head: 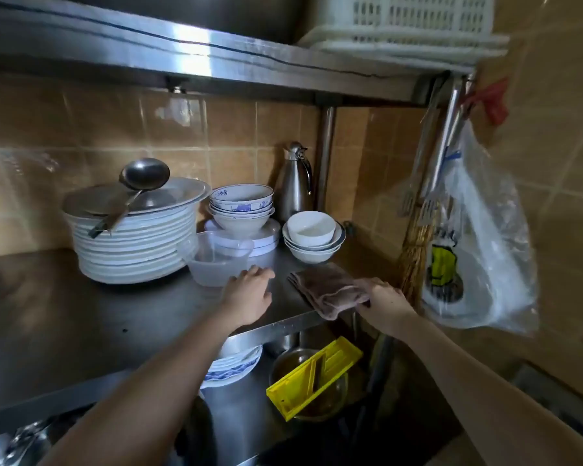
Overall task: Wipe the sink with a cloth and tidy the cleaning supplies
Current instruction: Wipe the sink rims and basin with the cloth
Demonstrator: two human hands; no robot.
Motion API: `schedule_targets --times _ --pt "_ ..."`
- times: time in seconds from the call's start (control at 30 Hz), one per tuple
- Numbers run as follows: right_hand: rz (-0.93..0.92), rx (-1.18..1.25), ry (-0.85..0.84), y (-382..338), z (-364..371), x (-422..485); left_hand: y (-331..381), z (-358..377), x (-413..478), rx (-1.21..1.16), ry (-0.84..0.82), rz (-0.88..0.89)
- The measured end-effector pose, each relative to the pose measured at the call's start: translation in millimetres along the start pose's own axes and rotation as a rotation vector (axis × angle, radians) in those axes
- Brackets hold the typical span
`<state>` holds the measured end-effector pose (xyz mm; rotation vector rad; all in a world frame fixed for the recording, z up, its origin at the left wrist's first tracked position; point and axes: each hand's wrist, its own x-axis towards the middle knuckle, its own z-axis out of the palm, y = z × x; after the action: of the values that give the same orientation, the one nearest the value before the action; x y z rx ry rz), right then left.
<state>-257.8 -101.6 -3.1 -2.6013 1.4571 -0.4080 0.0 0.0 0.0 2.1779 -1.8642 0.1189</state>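
A folded brown-grey cloth (pixel 327 287) lies on the right end of the steel shelf (pixel 81 314), its near edge hanging slightly over the shelf's front corner. My right hand (pixel 386 304) grips the cloth's near right end. My left hand (pixel 249 292) rests flat on the shelf just left of the cloth, fingers relaxed, close to a clear plastic container (pixel 216 260). No sink is in view.
A stack of white plates (pixel 138 247) with a ladle on top, stacked bowls (pixel 241 206), more white bowls (pixel 312 237) and a steel jug (pixel 293 183) crowd the shelf's back. A plastic bag (pixel 478 250) hangs at right. Below lie a yellow slicer (pixel 313 376) and plates.
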Motion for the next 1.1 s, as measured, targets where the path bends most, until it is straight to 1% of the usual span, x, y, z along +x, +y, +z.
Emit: schedule_targets --times 0.13,0.23,0.4,0.57,0.77,0.93,1.0,1.1 --pt "-0.044 -0.043 -0.051 -10 21 12 -10 12 20 0.030 0.001 0.027" --pt "-0.083 -0.069 -0.055 -13 34 23 -16 24 31 0.034 -0.003 0.055" --pt "-0.101 -0.148 -0.101 -10 54 35 -24 36 41 0.001 0.009 0.098" --pt "-0.136 -0.217 -0.034 -1 67 42 -25 45 50 -0.025 0.017 0.133" --pt "-0.185 -0.213 0.036 3 77 45 -25 48 51 -0.122 0.018 0.108" --pt "-0.190 -0.196 0.087 6 73 42 -23 45 49 -0.152 0.027 0.099" --pt "-0.192 -0.172 0.094 6 71 41 -23 43 47 -0.151 0.024 0.097" --pt "-0.164 -0.066 0.139 4 66 39 -22 41 42 -0.150 0.034 0.104"
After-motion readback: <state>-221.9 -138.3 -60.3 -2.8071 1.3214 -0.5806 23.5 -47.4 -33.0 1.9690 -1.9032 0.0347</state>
